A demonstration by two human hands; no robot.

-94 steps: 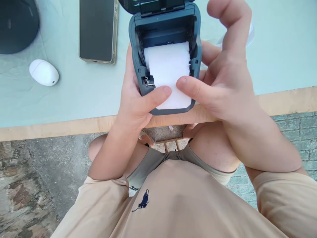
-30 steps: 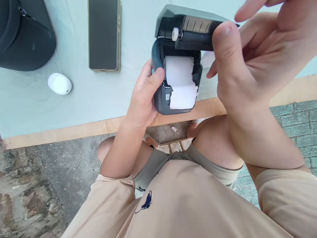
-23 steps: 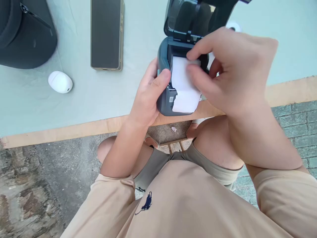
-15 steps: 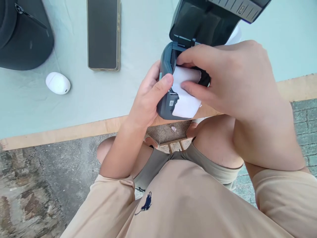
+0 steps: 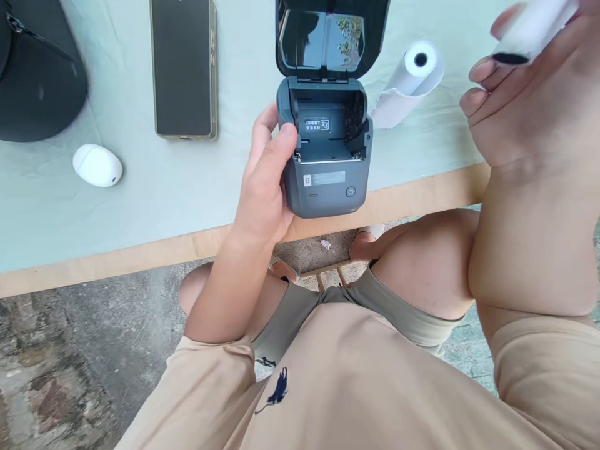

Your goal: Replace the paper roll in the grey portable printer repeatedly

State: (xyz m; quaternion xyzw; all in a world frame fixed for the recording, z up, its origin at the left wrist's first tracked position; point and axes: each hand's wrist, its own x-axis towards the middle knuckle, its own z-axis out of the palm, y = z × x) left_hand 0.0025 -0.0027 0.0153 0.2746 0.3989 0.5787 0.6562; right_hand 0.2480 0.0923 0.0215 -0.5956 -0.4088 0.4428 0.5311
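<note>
My left hand [image 5: 268, 178] grips the left side of a dark grey label printer [image 5: 323, 190] at the table's front edge, thumb on its rim. The printer's lid [image 5: 330, 37] is swung up, and its paper bay shows no roll inside. Up at the right, my right hand [image 5: 529, 94] is closed around a white paper roll [image 5: 534, 31] with a dark core end, partly cut off by the frame's top. Between the printer and that hand, a second paper roll [image 5: 412, 69] lies on the cloth with its loose end unrolled.
A smartphone [image 5: 184, 69] lies left of the printer, screen up. Beside it are a white earbud case [image 5: 97, 165] and a dark zippered case [image 5: 37, 75]. The table's wooden edge [image 5: 197, 247] runs just above my knees. A paper scrap [image 5: 325, 244] is on the ground.
My right hand has lifted the paper roll out of the printer and carried it to the upper right. The second roll has come into view; the printer appears slightly further left.
</note>
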